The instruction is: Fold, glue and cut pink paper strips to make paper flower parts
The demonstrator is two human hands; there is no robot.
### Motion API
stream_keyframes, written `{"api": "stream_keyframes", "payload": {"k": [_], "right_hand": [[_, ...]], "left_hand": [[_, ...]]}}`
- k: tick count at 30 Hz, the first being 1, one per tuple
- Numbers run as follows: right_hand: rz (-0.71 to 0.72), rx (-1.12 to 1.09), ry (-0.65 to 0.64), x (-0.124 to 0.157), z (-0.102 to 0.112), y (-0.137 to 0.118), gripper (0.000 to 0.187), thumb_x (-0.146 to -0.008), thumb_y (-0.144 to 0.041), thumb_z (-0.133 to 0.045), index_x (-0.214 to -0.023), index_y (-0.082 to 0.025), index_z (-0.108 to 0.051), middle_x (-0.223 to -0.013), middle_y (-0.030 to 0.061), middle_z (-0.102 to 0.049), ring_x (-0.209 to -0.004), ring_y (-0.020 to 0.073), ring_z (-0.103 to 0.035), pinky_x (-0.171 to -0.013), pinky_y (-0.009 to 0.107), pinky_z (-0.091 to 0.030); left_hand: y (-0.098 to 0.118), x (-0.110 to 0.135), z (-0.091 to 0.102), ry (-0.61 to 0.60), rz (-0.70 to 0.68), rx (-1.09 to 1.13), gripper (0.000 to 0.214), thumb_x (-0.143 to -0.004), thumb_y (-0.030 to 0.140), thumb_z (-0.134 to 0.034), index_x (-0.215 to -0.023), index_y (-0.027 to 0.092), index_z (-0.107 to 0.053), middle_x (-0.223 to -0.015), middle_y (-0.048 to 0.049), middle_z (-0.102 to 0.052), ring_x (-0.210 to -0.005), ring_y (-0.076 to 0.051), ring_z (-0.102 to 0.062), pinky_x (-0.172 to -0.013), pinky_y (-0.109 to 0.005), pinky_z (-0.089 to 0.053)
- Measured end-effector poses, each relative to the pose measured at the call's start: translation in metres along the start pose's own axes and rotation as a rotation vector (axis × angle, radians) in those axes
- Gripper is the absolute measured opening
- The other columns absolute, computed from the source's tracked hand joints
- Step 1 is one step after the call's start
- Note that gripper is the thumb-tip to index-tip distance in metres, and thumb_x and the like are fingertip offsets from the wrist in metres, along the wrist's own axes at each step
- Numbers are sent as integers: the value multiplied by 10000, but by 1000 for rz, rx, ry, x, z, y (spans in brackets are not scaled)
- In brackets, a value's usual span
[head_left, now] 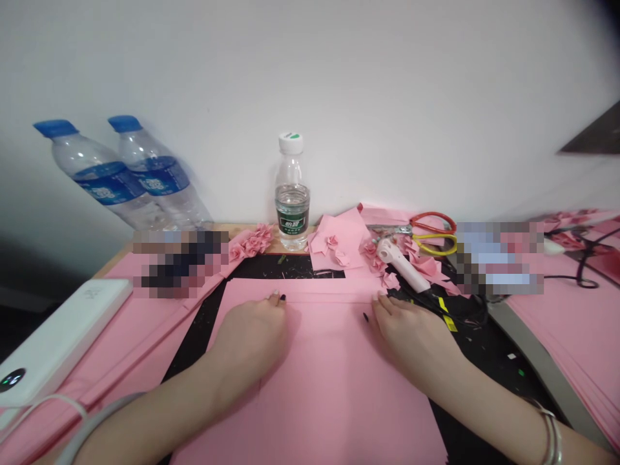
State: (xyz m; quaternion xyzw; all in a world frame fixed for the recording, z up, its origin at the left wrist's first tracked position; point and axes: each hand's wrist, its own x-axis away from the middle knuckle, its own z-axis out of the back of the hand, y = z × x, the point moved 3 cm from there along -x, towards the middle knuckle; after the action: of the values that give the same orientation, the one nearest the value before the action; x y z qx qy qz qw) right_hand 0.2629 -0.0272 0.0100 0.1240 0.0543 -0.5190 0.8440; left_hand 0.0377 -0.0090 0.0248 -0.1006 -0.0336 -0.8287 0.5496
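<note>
Between both hands, on a black surface [489, 349] dotted with scraps: pink paper [329, 374], laid flat, with a narrow folded strip [329, 298] along its far edge. At the strip's left end, the left hand [254, 329], fingers bent; at its right end, the right hand [409, 329], thumb resting nearer on the paper. Grip of each: touching the paper, but cannot tell whether clamped on it. Just beyond to the right, a pale handheld tool [407, 268], red-and-yellow scissors [433, 234] and paper flowers [332, 241]. Behind, on the wooden counter [274, 247], an upright white-capped bottle [292, 194]. Farther left, a white device [68, 336] with a lit display and two blue-capped bottles [109, 183], tilted against the wall [363, 97].
</note>
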Motion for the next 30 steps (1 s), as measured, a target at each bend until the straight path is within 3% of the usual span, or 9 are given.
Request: {"api": "stream_keyframes", "payload": {"k": [3,6,11,14,17,21,24,30], "right_hand": [[-13,24,20,-5,1,5,248,-849,-71,-529,-651,-163,-645,-656,90,-660,-628,234,-642,-573,335,-485],[7,-47,100,-10,-1,11,227,-895,-140,-528,-684,-181,-603,-754,88,-641,-754,248,-628,-662,347,-487],[-76,-334,82,-17,-14,26,210,-862,-150,-562,-682,-221,-479,-763,42,-579,-663,187,-565,-593,303,-463],[-144,-542,48,-19,-20,31,173,-821,-101,-593,-725,-212,-502,-713,8,-552,-607,158,-531,-548,271,-441],[-152,-621,42,-20,-20,32,113,-826,-82,-582,-834,-192,-557,-772,21,-575,-660,163,-558,-594,276,-467],[-113,-579,56,-21,-19,32,93,-840,-96,-586,-828,-183,-557,-875,56,-593,-804,198,-588,-720,322,-495],[-129,-577,45,-21,-19,33,117,-821,-89,-616,-835,-183,-548,-839,44,-600,-770,193,-590,-698,314,-496],[1,-557,96,-20,-14,28,139,-883,-74,-547,-846,-171,-640,-868,64,-645,-806,195,-607,-744,316,-496]], "left_hand": [[-3,0,8,63,-33,-8,296,-811,57,-449,-832,138,-732,-866,-134,-760,-745,-298,-714,-664,-392,-549],[-9,-2,8,141,-26,25,270,-865,134,-478,-807,173,-740,-828,-98,-755,-773,-290,-700,-708,-392,-535],[-22,-9,2,263,-75,171,302,-898,148,-462,-833,203,-752,-831,-74,-752,-835,-248,-686,-779,-356,-517],[-28,-12,-1,327,-116,258,271,-897,182,-491,-827,218,-750,-851,-61,-749,-871,-237,-679,-803,-339,-509],[-32,-13,-4,326,-104,329,243,-901,213,-506,-855,214,-745,-887,-62,-740,-871,-235,-677,-779,-328,-509],[-35,-16,-7,306,-90,439,219,-912,219,-518,-962,211,-731,-968,-63,-720,-918,-231,-651,-835,-349,-501],[-37,-19,-9,296,-117,512,216,-916,221,-532,-1004,217,-730,-998,-57,-700,-967,-230,-618,-864,-360,-492],[-36,-19,-8,303,-152,587,252,-920,154,-511,-857,218,-746,-948,-32,-675,-894,-182,-619,-808,-303,-487]]}}
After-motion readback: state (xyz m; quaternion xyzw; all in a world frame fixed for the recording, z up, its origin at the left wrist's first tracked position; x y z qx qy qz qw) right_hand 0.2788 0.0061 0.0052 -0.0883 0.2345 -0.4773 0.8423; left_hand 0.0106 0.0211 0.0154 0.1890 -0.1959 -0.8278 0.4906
